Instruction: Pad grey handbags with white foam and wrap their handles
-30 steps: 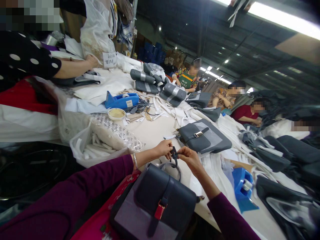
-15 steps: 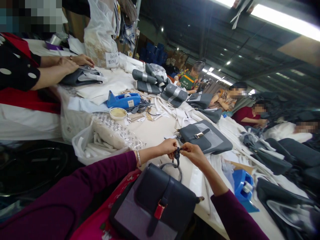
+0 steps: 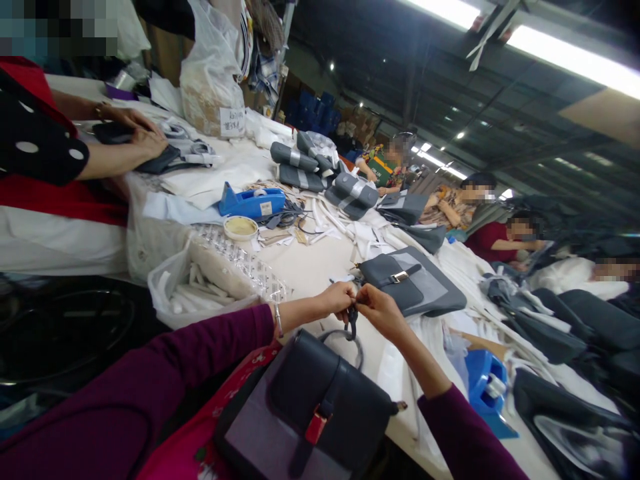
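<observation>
A dark backpack-style bag (image 3: 345, 393) with a front flap, buckle strap and reddish metal clasp (image 3: 316, 427) rests tilted in my lap against the table edge. Above its top loop handle (image 3: 361, 353), a thin dark strap (image 3: 353, 325) is pinched in my left hand (image 3: 339, 298). My right hand (image 3: 377, 307) is closed on the same strap, fingertips against the left ones. Fingers hide the exact spot they grip. Just beyond my hands lies a similar grey bag (image 3: 440, 287) with a gold clasp.
Blue tape dispensers (image 3: 255, 202) (image 3: 485, 380) stand on the table, with a tape roll (image 3: 241, 228) and paper scraps nearby. A plastic bag of white rolls (image 3: 200, 290) hangs at the left edge. More grey bags (image 3: 353, 193) are piled behind. Co-workers' hands (image 3: 145, 137) handle a bag at left.
My right hand has moved slightly left, closer against my left hand at the strap. At left, the co-worker's hands have shifted on their bag. The view has tilted slightly.
</observation>
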A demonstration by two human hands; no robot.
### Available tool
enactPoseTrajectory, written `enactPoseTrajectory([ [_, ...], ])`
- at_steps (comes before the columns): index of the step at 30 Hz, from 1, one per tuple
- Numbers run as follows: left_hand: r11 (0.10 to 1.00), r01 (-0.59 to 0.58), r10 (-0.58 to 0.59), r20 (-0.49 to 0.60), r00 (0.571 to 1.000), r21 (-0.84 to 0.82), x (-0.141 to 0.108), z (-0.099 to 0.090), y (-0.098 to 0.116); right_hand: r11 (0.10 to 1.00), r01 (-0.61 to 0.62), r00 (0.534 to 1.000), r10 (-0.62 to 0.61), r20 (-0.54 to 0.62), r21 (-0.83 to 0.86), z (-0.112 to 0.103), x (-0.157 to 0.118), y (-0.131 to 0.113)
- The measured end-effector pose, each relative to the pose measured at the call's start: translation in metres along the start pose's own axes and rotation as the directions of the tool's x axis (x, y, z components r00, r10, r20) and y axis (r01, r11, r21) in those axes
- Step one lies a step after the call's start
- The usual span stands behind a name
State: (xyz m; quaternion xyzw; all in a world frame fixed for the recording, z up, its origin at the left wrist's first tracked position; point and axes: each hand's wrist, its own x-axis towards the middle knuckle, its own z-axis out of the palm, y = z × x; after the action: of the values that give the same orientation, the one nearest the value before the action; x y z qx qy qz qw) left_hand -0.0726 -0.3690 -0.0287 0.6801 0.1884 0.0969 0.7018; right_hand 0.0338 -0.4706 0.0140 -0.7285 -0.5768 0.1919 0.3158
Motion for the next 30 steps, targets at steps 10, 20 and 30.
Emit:
enactPoseTrajectory([
  [10,0.965,-0.049,0.082,0.118,0.990,-0.259,-0.009,-0.001,-0.001,0.998,-0.066,0.995,0.068,-0.078,0.024,-0.003,0.002,0.016],
  [20,0.978,-0.041,0.056,0.069,0.996,-0.205,-0.007,-0.002,-0.010,0.984,-0.084,0.971,0.115,-0.208,0.155,0.013,0.003,0.026],
  [30,0.973,-0.005,0.021,0.065,0.998,-0.231,-0.002,-0.006,-0.012,0.993,0.051,0.959,-0.019,-0.283,0.106,0.018,-0.018,0.025],
])
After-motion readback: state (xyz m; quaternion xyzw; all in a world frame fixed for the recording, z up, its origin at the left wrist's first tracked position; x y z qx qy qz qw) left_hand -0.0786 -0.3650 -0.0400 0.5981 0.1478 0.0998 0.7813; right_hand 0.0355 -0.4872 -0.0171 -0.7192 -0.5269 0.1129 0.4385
